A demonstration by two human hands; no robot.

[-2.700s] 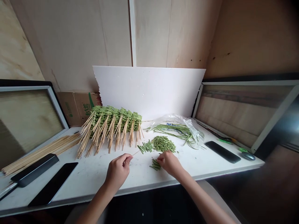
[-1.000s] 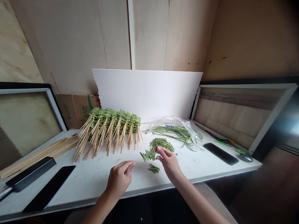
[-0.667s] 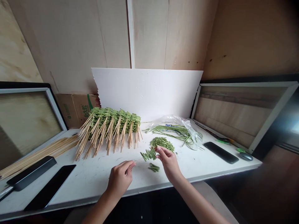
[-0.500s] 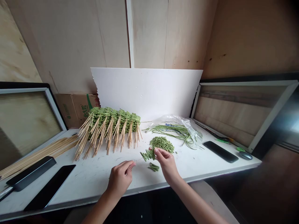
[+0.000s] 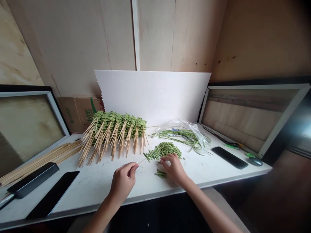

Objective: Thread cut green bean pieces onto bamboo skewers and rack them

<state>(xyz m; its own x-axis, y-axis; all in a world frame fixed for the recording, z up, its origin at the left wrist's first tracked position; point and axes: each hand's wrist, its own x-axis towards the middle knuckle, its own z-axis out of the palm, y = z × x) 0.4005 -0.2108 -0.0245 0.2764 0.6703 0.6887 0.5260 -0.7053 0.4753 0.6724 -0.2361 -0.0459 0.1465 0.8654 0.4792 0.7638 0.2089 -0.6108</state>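
My left hand (image 5: 123, 181) is closed on the bare lower end of a thin bamboo skewer (image 5: 142, 161), which slants up to the right. Cut green bean pieces (image 5: 152, 154) sit side by side along its upper part. Just right of them, my right hand (image 5: 173, 168) has thumb and forefinger nearly together; whatever is at the fingertips is too small to make out. Behind that hand lies a heap of cut bean pieces (image 5: 170, 148). A few loose pieces (image 5: 159, 174) rest on the table, close below the right fingers.
Filled bean skewers (image 5: 119, 124) are stacked at the back left, sticks facing me. Bare skewers (image 5: 48, 155) lie at left, near a black case (image 5: 34, 179) and a dark flat slab (image 5: 53, 194). Long beans (image 5: 179, 136) in a plastic bag, a phone (image 5: 229, 157) and a mouse (image 5: 255, 161) are right.
My right hand has come off the bean pieces on the skewer and moved slightly right and down. My left hand has shifted a little left, and more bare stick shows.
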